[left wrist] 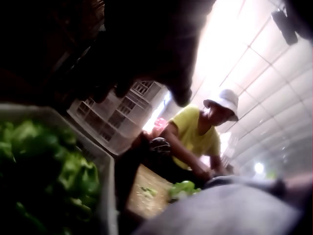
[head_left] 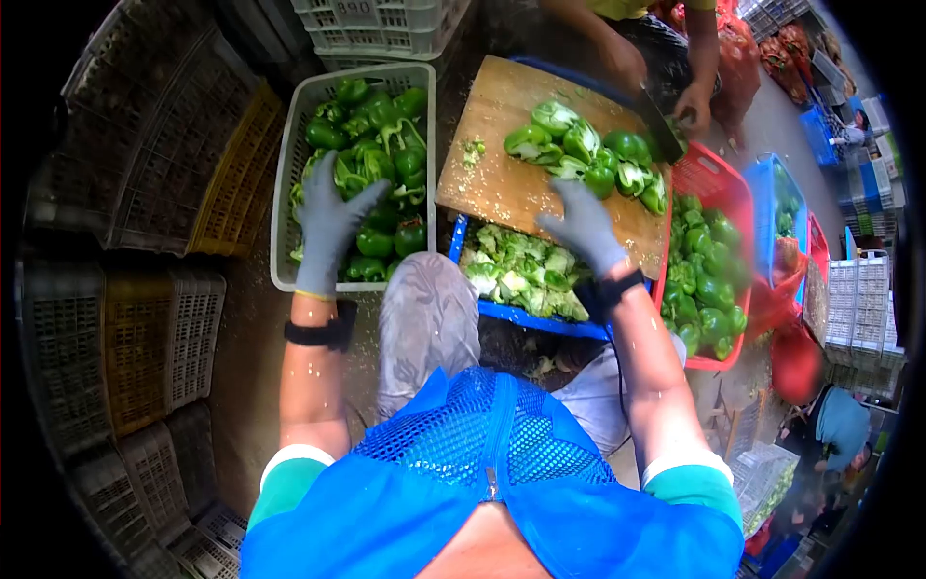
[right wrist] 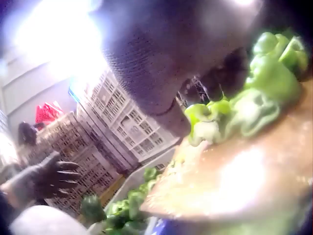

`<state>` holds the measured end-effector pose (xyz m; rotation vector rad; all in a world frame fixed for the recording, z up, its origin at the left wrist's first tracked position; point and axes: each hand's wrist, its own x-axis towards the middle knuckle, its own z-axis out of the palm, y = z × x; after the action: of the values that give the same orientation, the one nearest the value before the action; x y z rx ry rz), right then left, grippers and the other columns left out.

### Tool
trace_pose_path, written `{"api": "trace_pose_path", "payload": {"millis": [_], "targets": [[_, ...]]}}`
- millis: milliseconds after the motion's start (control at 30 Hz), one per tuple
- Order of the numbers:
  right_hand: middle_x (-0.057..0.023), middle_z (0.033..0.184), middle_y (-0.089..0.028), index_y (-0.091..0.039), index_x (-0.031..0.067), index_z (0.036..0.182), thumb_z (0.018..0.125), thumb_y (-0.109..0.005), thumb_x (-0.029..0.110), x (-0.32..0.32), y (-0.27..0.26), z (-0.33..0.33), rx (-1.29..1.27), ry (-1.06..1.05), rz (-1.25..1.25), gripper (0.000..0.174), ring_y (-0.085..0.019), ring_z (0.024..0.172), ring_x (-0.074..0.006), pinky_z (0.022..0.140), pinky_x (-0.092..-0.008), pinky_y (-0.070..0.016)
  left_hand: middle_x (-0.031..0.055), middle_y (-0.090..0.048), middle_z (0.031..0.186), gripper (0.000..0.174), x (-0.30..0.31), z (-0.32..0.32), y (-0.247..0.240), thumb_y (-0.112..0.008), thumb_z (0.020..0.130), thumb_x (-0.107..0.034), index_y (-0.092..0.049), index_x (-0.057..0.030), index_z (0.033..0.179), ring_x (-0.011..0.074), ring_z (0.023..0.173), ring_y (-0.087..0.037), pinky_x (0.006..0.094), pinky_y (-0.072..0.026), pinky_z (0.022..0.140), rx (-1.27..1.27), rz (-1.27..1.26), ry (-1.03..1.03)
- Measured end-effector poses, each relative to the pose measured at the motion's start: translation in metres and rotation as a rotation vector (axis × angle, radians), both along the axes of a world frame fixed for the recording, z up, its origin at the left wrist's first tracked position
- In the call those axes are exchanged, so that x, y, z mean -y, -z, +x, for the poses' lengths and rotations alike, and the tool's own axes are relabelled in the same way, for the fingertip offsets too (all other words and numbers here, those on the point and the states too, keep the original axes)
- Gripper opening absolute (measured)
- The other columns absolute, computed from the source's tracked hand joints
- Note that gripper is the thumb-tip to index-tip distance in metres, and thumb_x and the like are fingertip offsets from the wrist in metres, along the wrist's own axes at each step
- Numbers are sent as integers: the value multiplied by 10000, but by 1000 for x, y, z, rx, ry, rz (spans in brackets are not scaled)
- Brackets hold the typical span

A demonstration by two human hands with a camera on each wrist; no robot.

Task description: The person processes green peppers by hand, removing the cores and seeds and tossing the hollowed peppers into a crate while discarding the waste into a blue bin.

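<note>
My gloved left hand (head_left: 333, 217) is over a pale crate (head_left: 280, 222) of green bell peppers (head_left: 371, 241), fingers and thumb spread and nothing held. The right wrist view also shows this left hand (right wrist: 41, 178) with its fingers stretched out. My gloved right hand (head_left: 584, 224) is at the near side of a wooden cutting board (head_left: 482, 135), fingers extended toward cut green bell peppers (head_left: 579, 145). In the right wrist view, that glove (right wrist: 161, 58) looms large beside the pepper pieces (right wrist: 257, 110). Underneath the board's near edge, a blue crate (head_left: 526, 314) holds pale green pepper scraps (head_left: 511, 275).
Across the board, a person in a yellow top (left wrist: 198, 132) works with a knife (head_left: 661, 130). A red crate (head_left: 709, 362) of green bell peppers stands to the right. Stacked crates (head_left: 145, 328) line the left side, with more crates (head_left: 381, 24) behind the pale one.
</note>
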<state>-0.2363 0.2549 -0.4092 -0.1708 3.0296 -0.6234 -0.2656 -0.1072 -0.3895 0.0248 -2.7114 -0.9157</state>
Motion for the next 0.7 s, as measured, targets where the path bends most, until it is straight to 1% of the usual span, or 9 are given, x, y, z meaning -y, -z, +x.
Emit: {"api": "trace_pose_path", "payload": {"millis": [133,167,267,367,467,500,533,600,700], "targets": [[-204,1029,-634,-595,79,1067,780,-596,198,16,16,-87,-112,241,275,310,-589,992,-359,823,-466,-478,197,-542,1260,671,-36,16,-11,-716,811,-348,-467,28,1308,259,1148,-527,337,-423,977,424,854,236],[-203,991,-644,-599,88,1037,783,-589,189,14,25,-98,-96,244,279,273,-598,964,-359,803,-472,-480,158,-563,1241,550,-44,18,-16,-681,850,-248,-496,28,1289,222,1114,-553,320,-431,969,512,834,305],[-215,869,-658,-637,107,954,815,-585,201,3,44,-112,-31,223,243,176,-623,849,-398,761,-471,-490,117,-591,1170,498,-70,15,-8,-656,866,-256,-520,3,1269,174,1033,-567,309,-461,901,586,1022,454],[-195,931,-683,-664,31,982,817,-630,178,6,15,-84,41,53,-270,223,-660,864,-322,788,-395,-507,95,-609,1116,496,-95,-2,-11,-651,881,-298,-517,-34,1279,176,1024,-580,353,-486,848,449,1120,233],[-165,978,-690,-653,9,1069,821,-659,136,16,-26,-50,234,-95,-639,278,-669,877,-247,809,-307,-502,84,-628,1076,456,-117,-2,-38,-646,890,-327,-533,-76,1254,217,985,-623,435,-531,785,735,1528,159],[-157,975,-690,-655,14,1068,816,-657,131,24,-34,-38,247,-110,-715,278,-666,869,-251,805,-310,-503,90,-651,1055,426,-116,-9,-6,-699,846,-357,-565,-113,1168,245,899,-675,419,-594,683,961,1807,479],[-150,972,-690,-657,20,1068,812,-656,127,31,-44,-26,261,-130,-793,278,-663,862,-255,801,-312,-504,69,-660,1035,371,-127,-1,-5,-692,847,-364,-567,-143,1118,246,878,-681,414,-605,657,1181,1981,461],[-129,1038,-650,-642,95,1129,776,-640,87,44,-72,-2,-235,-152,-244,352,-628,899,-294,789,-348,-503,81,-659,1026,352,-143,11,8,-679,856,-349,-564,-154,1126,234,874,-681,426,-611,664,1090,2087,524],[-146,1058,-635,-606,97,1177,777,-637,88,48,-80,31,-199,-190,-347,401,-621,919,-298,809,-358,-497,103,-621,1099,348,-149,24,13,-663,869,-309,-559,-117,1141,255,962,-655,454,-588,783,874,2044,555]]}}
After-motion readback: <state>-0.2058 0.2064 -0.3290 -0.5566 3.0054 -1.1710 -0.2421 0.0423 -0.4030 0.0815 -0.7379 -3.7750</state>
